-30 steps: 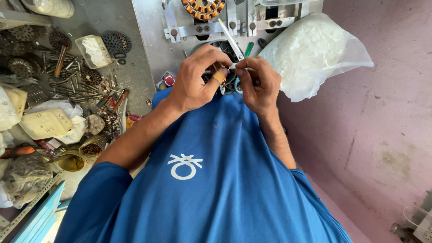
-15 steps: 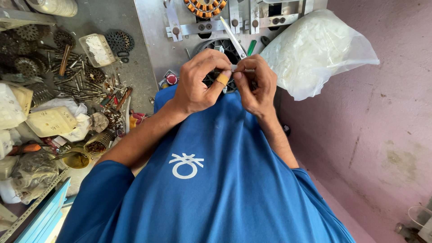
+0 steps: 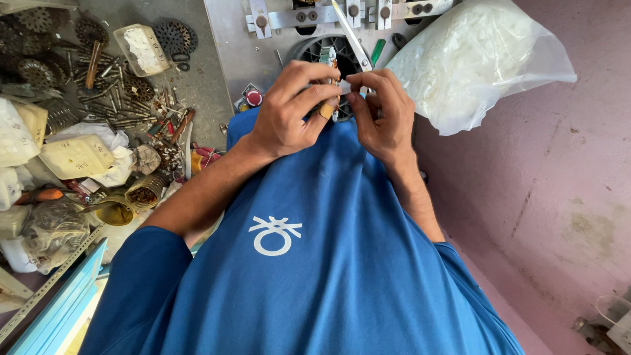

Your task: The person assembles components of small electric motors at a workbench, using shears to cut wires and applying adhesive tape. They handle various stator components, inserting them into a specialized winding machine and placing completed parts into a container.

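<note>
A: Start at the hands. What is each doing?

B: The left hand [image 3: 289, 108] is curled, thumb and forefinger pinched on a small white strip [image 3: 344, 86]. There is a tan patch on one fingertip, maybe tape. The right hand [image 3: 384, 112] meets it from the other side, fingertips pressed onto the same strip. So both hands are closed on it, held in front of the chest, just above the blue shirt [image 3: 315, 263].

A: And where is the strip relative to the machine?

B: Right in front of the round slotted stator [image 3: 315, 49], which sits in the metal fixture [image 3: 276, 26] on the desk [image 3: 204, 79]. Whether the strip already touches a slot I cannot tell; the fingers hide it.

A: How would you do this well?

B: My view: keep the pinch close to the strip's end so it doesn't buckle, hold it square to the slot, and let one hand steady while the other guides. Light pressure, since it looks thin and would probably crease easily.

A: What lies around?

B: A white blade-like tool [image 3: 351, 39] leans over the stator, with a green handle [image 3: 377, 52] beside it. To the right, a clear bag [image 3: 480, 59] of white pieces. To the left, well apart, a heap of rods and toothed discs [image 3: 112, 98], and cream-coloured boxes [image 3: 72, 154].
</note>
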